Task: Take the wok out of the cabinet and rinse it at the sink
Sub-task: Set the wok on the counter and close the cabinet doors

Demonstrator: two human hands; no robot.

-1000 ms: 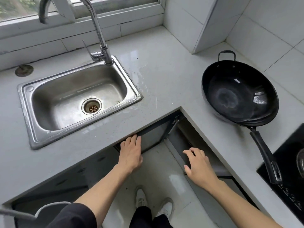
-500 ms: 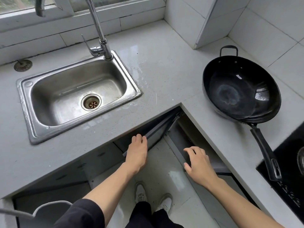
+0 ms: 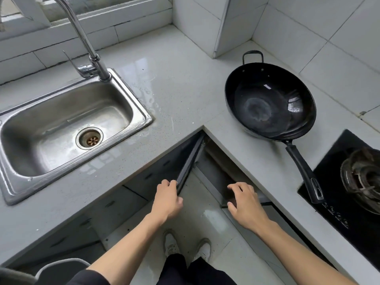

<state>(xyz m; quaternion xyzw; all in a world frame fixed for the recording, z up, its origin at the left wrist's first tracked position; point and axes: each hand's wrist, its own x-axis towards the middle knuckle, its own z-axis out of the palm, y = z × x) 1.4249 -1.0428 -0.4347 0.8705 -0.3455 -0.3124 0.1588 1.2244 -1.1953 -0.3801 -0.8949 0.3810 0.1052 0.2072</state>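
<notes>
1. Right of the sink (image 3: 67, 128), on the grey countertop (image 3: 181, 95), sits the black wok (image 3: 269, 103), its long handle (image 3: 304, 171) pointing toward the gas stove (image 3: 349, 182).
2. Below the sink's near right corner, the left hand (image 3: 167, 199) grips the edge of a dark cabinet door (image 3: 190, 161), fingers curled round it.
3. Farther right of the sink, under the wok, the right hand (image 3: 245, 200) rests on another cabinet door (image 3: 218, 182), fingers bent over its top edge, slightly spread.
</notes>
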